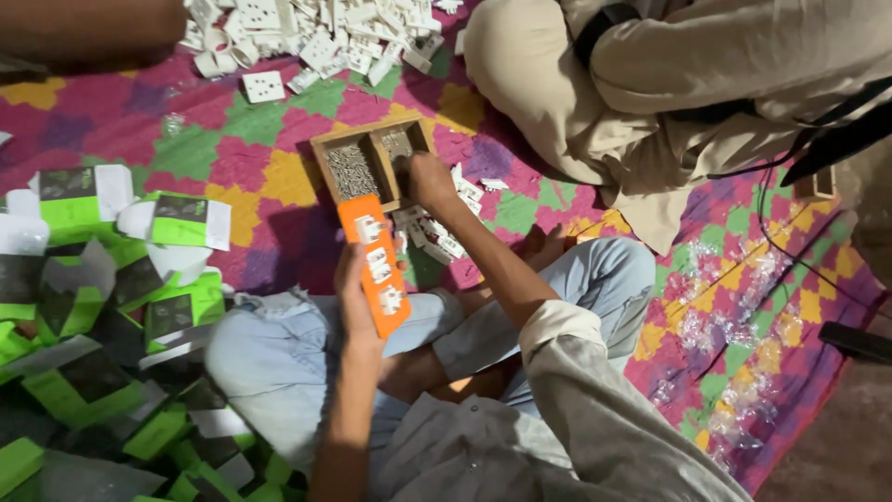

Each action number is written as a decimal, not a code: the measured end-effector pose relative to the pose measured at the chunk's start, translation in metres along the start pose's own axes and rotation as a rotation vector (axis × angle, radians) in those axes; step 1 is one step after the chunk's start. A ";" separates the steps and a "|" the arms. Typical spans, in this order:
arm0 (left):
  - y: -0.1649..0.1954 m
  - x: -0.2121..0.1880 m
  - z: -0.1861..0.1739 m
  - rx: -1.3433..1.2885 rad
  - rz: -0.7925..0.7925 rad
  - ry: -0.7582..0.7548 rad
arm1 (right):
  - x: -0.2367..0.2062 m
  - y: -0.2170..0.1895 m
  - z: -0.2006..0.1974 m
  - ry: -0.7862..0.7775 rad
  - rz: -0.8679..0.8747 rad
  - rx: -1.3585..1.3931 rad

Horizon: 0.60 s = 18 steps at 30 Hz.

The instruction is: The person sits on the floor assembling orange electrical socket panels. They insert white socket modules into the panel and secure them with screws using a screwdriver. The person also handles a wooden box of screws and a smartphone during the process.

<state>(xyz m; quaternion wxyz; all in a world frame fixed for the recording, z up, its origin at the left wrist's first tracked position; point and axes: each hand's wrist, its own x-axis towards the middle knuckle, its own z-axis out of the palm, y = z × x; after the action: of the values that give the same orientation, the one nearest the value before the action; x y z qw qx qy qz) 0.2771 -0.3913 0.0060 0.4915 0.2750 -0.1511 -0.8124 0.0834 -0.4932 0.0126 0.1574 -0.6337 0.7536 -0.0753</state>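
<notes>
While I sit cross-legged on the floor, this is how things lie, biggest first.

Mat: a patchwork floor mat [279,177] in pink, green and yellow spreads under everything.
Other person: someone in beige clothes [650,84] sits across from me, well apart from my hands.
Boxes: a heap of green, black and white cartons [102,307] lies on my left side, some flattened, some folded open.
White parts: a pile of white socket plates [316,37] lies at the far edge of the mat, beyond the tray.
Tray: a small wooden tray [321,147] with two compartments rests on the mat just ahead of my knees; the left one holds small metal pieces [351,172], screws I think, though the view is too coarse to be sure.
Orange holder: a long orange strip [376,265] carrying three white inserts stands tilted between my knees and the tray.
Left hand [358,297]: closed around the lower part of the orange holder, gripping it from behind.
Right hand [429,179]: fingers bunched, reaching into the tray's right compartment; I cannot tell whether they pinch anything.
</notes>
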 end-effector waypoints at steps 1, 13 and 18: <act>0.001 -0.001 -0.001 0.019 -0.012 0.015 | 0.002 0.002 0.001 -0.039 0.020 0.004; -0.013 0.009 -0.009 0.039 -0.057 0.059 | 0.025 0.041 0.023 -0.067 -0.163 0.141; -0.016 0.012 -0.005 0.024 -0.119 0.049 | -0.003 0.075 0.018 0.083 -0.072 0.801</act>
<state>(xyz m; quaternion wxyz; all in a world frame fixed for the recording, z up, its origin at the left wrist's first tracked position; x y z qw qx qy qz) 0.2642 -0.3943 -0.0094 0.4427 0.3092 -0.1318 -0.8313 0.0205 -0.4744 -0.0271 0.3587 -0.5448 0.6475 -0.3940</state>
